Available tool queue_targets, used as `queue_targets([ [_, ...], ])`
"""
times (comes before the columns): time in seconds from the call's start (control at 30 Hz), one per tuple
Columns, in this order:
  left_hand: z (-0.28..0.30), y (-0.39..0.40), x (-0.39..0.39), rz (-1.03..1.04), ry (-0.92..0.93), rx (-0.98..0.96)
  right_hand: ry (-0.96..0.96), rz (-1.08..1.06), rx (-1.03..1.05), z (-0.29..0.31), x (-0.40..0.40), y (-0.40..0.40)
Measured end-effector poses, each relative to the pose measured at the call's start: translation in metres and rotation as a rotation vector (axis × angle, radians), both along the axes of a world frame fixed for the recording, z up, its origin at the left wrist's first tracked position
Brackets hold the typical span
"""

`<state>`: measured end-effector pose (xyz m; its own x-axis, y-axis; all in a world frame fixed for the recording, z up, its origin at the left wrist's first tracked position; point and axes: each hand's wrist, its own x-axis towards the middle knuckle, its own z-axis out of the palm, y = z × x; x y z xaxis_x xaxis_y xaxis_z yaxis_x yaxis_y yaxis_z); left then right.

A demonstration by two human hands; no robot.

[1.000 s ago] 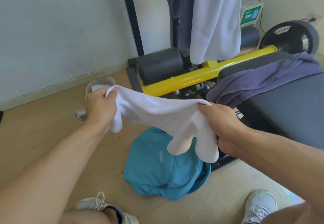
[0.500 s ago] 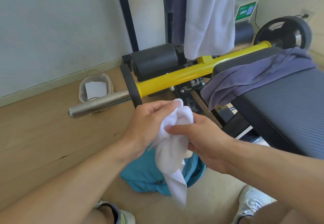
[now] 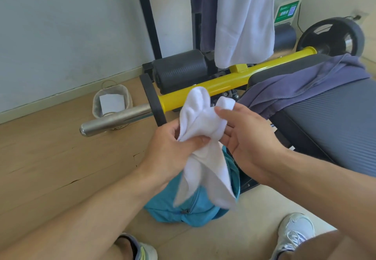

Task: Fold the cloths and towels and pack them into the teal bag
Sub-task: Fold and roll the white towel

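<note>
While both hands' fingers point(image 3: 195, 141) pinch it, the white cloth point(image 3: 200, 129) hangs bunched, seemingly doubled.

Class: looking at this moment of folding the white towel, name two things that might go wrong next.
1. The white towel is bunched, not flat, between the left hand and right hand, so the fold may come out uneven.
2. Its loose end dangles over the teal bag and may slip to the floor.
</note>
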<state>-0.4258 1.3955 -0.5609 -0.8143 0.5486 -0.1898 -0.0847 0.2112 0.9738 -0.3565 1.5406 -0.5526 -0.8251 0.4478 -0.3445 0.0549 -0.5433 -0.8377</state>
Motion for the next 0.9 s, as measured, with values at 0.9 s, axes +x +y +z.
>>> queue_targets([
  [0.9, 0.012, 0.001, -0.023, 0.185, -0.51, 0.435, 0.014, 0.207, 1.099, -0.005, -0.003, 0.02],
])
